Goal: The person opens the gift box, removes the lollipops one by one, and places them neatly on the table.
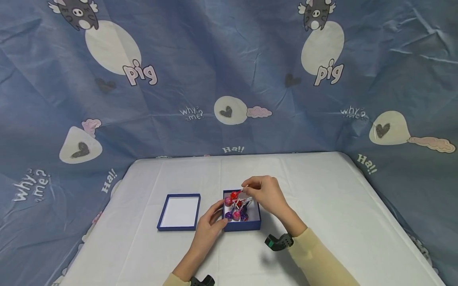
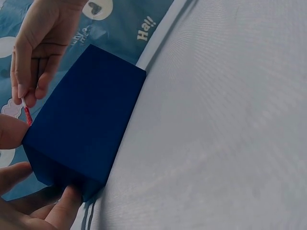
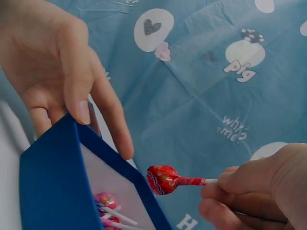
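Note:
A blue open box (image 1: 244, 226) with a white inside holds several lollipops (image 1: 236, 215) in purple, pink and red wrappers, their white sticks crossing in the middle. My left hand (image 1: 208, 227) grips the box's left wall, thumb at the near corner and fingers along the outside. Over the box, my right hand (image 1: 266, 195) pinches the white stick of a red lollipop (image 3: 162, 179) between thumb and fingers. That lollipop points left, its head just beyond the box rim in the right wrist view. In the left wrist view, the box wall (image 2: 86, 120) hides the contents.
Left of the box lies a shallow blue-edged lid (image 1: 179, 213), its white inside facing up. Both stand on a white-covered table (image 1: 322, 206). A blue printed curtain (image 1: 200, 79) hangs behind and beside the table.

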`<control>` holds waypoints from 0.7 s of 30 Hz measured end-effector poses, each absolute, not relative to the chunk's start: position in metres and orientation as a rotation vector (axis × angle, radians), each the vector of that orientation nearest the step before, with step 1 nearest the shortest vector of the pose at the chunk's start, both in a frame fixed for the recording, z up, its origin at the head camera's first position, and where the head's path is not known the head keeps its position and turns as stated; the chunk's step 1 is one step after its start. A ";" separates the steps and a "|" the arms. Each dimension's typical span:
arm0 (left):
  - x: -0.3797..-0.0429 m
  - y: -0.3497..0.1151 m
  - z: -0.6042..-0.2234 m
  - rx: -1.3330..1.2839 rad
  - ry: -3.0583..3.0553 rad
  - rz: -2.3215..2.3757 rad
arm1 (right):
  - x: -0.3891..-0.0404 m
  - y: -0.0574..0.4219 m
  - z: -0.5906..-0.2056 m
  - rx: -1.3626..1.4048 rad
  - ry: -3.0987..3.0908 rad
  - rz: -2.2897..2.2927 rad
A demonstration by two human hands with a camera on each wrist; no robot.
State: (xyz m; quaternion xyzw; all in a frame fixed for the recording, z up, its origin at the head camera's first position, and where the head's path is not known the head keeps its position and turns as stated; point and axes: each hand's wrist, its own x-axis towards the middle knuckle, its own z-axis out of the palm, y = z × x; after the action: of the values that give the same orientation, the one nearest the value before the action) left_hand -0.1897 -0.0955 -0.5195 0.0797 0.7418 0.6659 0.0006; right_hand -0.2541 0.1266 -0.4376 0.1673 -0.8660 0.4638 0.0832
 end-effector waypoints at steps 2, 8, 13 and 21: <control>-0.190 -0.095 -0.519 0.247 2.337 2.086 | -0.254 0.128 -0.436 0.493 -2.577 1.393; -0.188 -0.094 -0.517 0.219 2.325 2.079 | -0.257 0.136 -0.434 0.462 -2.577 1.401; -0.189 -0.095 -0.518 0.209 2.309 2.077 | -0.260 0.145 -0.433 0.424 -2.573 1.419; -0.189 -0.096 -0.519 0.208 2.304 2.073 | -0.265 0.159 -0.429 0.388 -2.547 1.462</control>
State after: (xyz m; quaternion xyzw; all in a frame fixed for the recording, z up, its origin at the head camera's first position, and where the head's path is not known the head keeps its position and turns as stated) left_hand -0.1894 -0.0959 -0.5189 0.0670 0.7416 0.6673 0.0179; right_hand -0.2651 0.1593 -0.4290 0.1303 -0.8564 0.4915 0.0894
